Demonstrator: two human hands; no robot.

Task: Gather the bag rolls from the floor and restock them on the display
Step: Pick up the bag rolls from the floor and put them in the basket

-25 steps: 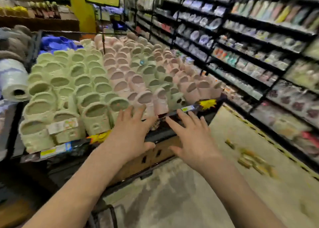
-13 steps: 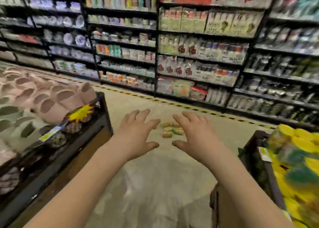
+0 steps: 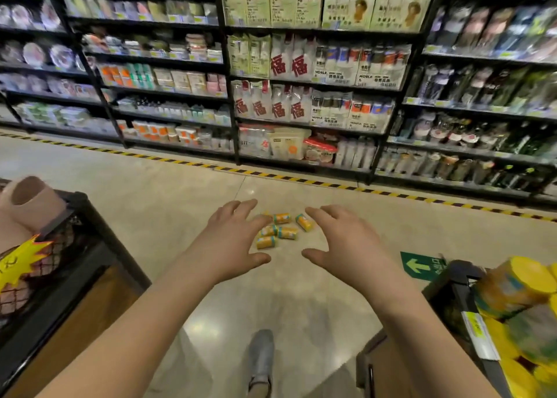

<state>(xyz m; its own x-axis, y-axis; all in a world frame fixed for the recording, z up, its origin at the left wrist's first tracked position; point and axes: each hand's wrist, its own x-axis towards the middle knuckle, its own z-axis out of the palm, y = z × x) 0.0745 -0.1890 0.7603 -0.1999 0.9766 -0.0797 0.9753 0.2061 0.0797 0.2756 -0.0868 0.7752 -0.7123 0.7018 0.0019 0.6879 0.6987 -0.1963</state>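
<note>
Several small yellow bag rolls (image 3: 280, 230) with teal and orange labels lie in a loose cluster on the beige floor, mid-aisle. My left hand (image 3: 232, 241) and my right hand (image 3: 346, 244) are stretched out in front of me with spread fingers, one on each side of the cluster in the picture and well above the floor. Neither hand holds anything. A display bin (image 3: 461, 280) at the lower right holds larger yellow rolls (image 3: 512, 286).
A black wire display stand (image 3: 75, 247) with pale slippers and a yellow star tag stands at the left. Stocked shelves (image 3: 316, 96) line the far side behind a yellow-black floor stripe. A green arrow sticker (image 3: 422, 266) is on the floor. My grey shoe (image 3: 260, 358) shows below.
The view has swung right, away from the slipper display toward the aisle. The rolls on the floor now lie between my hands and look closer. Both hands stay spread and hold nothing.
</note>
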